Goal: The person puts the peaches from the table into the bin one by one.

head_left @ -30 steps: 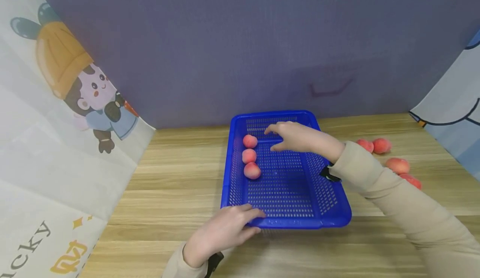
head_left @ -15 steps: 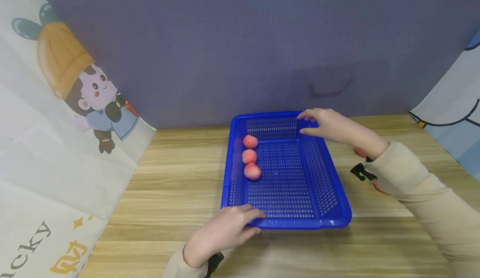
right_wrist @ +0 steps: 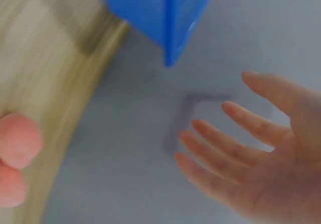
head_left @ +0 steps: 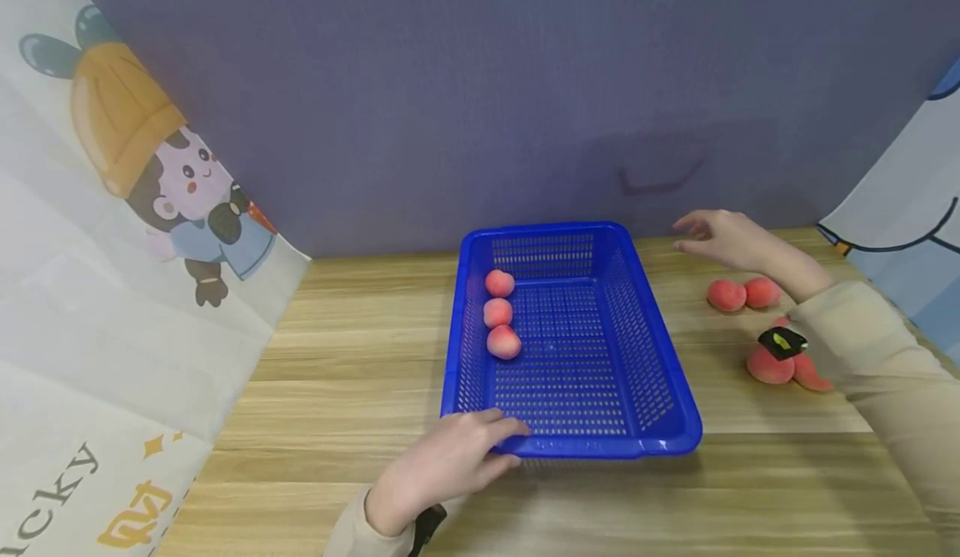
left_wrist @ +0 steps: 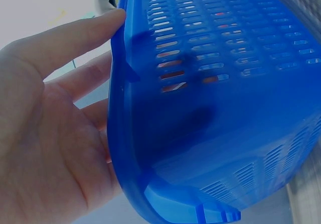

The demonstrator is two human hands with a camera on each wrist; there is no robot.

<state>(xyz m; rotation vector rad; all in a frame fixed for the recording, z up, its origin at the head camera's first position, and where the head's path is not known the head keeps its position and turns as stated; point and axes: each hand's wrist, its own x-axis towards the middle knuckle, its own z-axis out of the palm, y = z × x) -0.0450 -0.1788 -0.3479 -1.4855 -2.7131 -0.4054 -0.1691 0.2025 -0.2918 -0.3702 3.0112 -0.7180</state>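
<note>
A blue perforated plastic basket (head_left: 570,447) stands on the wooden table. My left hand (head_left: 453,457) holds its near rim at the left corner, fingers over the edge and thumb outside, as the left wrist view shows the thumb (left_wrist: 95,30) against the rim. Three pinkish-red peaches (head_left: 498,313) lie in a row along the basket's left wall. My right hand (head_left: 723,236), holding nothing, hovers right of the basket near the back of the table. Its fingers are loosely spread in the right wrist view. Just below it are two touching peaches (head_left: 727,295); more peaches (head_left: 770,365) lie nearer, partly hidden by the right wrist.
A grey-blue panel (head_left: 450,107) rises behind the table (head_left: 360,348). White printed sheets with cartoon figures (head_left: 187,173) flank both sides. A black strap piece (head_left: 782,343) sits on the right wrist.
My right hand has moved from over the basket's inside, across its right wall, to beyond it on the right. The left hand and the peaches in the basket have stayed put.
</note>
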